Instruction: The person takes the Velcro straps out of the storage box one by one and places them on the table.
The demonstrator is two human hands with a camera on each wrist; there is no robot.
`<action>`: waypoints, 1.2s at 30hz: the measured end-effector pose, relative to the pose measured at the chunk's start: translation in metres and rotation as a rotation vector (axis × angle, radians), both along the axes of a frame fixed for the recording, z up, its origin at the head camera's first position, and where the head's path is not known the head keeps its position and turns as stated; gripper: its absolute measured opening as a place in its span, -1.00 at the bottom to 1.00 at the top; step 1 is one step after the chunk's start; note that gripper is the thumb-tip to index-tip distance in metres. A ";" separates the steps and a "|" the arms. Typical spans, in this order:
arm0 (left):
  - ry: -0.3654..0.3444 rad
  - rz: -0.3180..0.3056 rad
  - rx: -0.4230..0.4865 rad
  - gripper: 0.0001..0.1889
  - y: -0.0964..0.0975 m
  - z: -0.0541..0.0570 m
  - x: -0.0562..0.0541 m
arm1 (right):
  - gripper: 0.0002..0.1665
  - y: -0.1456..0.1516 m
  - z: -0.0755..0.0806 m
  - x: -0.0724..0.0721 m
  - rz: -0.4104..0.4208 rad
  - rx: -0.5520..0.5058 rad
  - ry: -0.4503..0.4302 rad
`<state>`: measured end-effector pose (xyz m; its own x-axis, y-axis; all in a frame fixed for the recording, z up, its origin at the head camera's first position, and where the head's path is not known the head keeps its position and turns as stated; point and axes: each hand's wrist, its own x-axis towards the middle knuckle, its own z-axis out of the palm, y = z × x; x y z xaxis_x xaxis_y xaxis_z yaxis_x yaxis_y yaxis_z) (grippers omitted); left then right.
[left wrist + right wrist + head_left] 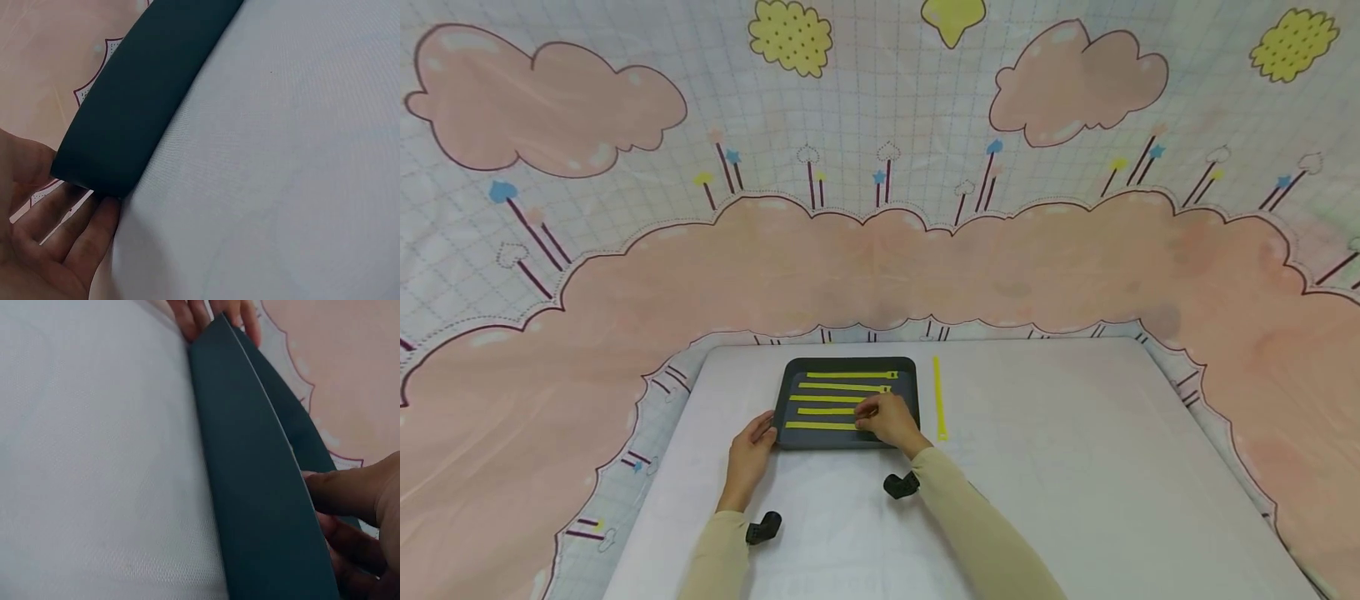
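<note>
A dark grey rectangular tray (850, 445) lies on the white tabletop. Several flat yellow straps (831, 398) run side by side across its floor; the upper ones show small slotted heads at their right ends. My left hand (749, 457) holds the tray's near left corner, with thumb and fingers on either side of it in the left wrist view. Inside the tray, my right hand (887, 419) has bent fingers over the right ends of the lower straps. The tray wall (262, 481) hides its fingertips in the right wrist view, so a pinch cannot be confirmed.
Another yellow strap (939, 400) lies lengthwise on the table (1075, 450), just right of the tray. Black wrist cameras (764, 528) sit at both cuffs. A patterned cloth (925, 267) with pink clouds hangs behind the table and surrounds its sides.
</note>
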<state>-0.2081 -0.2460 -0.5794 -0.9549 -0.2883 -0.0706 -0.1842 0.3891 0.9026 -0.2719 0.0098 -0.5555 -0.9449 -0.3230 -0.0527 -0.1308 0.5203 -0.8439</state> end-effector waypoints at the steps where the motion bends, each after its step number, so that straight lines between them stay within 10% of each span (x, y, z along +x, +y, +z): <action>1: -0.001 -0.001 0.003 -0.58 0.000 -0.001 0.000 | -0.84 0.000 0.000 -0.001 -0.011 0.005 -0.003; 36: -0.022 0.006 0.002 -0.58 0.001 0.001 0.002 | -0.86 -0.003 -0.010 -0.004 -0.002 0.174 0.005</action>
<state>-0.2062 -0.2452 -0.5784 -0.9516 -0.2933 -0.0921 -0.2060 0.3858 0.8993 -0.2755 0.0068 -0.5655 -0.9461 -0.3073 -0.1026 -0.1338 0.6589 -0.7403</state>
